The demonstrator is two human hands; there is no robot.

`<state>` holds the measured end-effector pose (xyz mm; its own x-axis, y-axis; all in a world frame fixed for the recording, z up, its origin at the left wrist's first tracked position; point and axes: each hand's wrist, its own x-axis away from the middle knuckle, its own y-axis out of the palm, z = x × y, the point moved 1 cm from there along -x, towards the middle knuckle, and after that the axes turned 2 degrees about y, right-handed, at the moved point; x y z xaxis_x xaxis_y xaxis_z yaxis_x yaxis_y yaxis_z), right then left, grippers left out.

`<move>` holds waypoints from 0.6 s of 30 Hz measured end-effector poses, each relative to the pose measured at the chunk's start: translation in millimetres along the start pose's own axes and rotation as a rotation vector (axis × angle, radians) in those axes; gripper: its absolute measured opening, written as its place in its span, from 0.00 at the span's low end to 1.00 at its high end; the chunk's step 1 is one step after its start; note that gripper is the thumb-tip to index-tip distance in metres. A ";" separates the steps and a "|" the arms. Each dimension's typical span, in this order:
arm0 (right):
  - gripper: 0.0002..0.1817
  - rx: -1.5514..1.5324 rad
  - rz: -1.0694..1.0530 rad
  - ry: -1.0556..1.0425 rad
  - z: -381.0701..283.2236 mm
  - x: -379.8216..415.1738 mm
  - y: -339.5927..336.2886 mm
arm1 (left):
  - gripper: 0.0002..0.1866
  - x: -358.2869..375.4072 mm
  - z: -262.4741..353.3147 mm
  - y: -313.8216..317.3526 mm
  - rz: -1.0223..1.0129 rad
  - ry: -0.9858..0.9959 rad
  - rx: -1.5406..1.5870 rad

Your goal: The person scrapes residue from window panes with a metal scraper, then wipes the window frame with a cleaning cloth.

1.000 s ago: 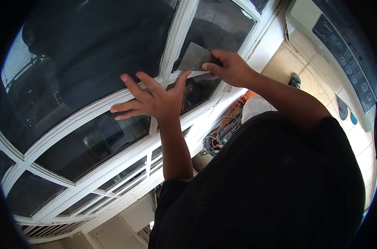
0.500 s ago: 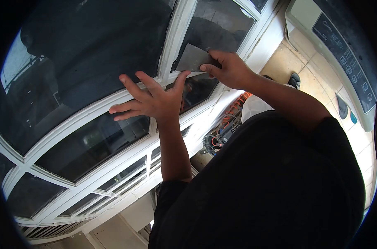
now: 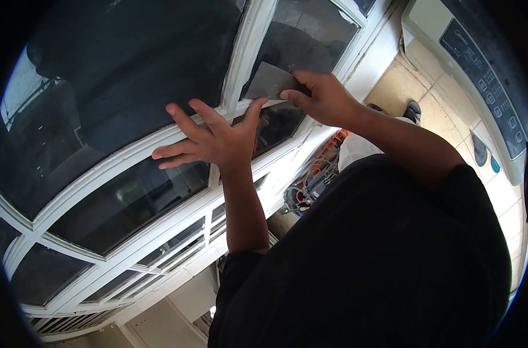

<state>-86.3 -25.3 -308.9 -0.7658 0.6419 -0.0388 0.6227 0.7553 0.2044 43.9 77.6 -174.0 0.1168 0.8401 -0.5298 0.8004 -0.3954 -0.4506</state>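
A thin, stiff-looking grey sheet of sandpaper (image 3: 268,81) lies along the white window frame (image 3: 159,139), partly over a dark glass pane. My right hand (image 3: 322,95) pinches its right end between thumb and fingers. To the left, my left hand (image 3: 217,133) is spread wide over the frame's rail, its fingers apart and holding nothing. The left thumb tip comes right to the lower edge of the sheet. The glass panes (image 3: 142,75) around both hands are dark and reflective.
A washing machine with a button panel (image 3: 484,87) stands at the right. Below the frame lie an orange coiled hose (image 3: 332,145) and some dark equipment (image 3: 298,197). Shoes (image 3: 413,110) show on the tiled floor (image 3: 444,113).
Almost nothing differs. Both hands and the sheet keep their places, with only a very slight shift of the view.
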 end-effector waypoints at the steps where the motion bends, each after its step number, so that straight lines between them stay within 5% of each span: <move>1: 0.14 -0.001 0.000 -0.001 0.1 -0.4 -0.7 | 0.66 0.5 -0.1 0.7 0.002 0.001 -0.002; 18: 0.14 0.121 -0.025 -0.047 -15.3 -0.1 -8.6 | 0.67 0.1 -1.0 -0.7 -0.013 -0.003 -0.010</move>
<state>-94.1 -34.0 -295.6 -0.7747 0.6261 -0.0888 0.6206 0.7797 0.0837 44.0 78.3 -173.0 0.1045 0.8443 -0.5256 0.8080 -0.3802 -0.4501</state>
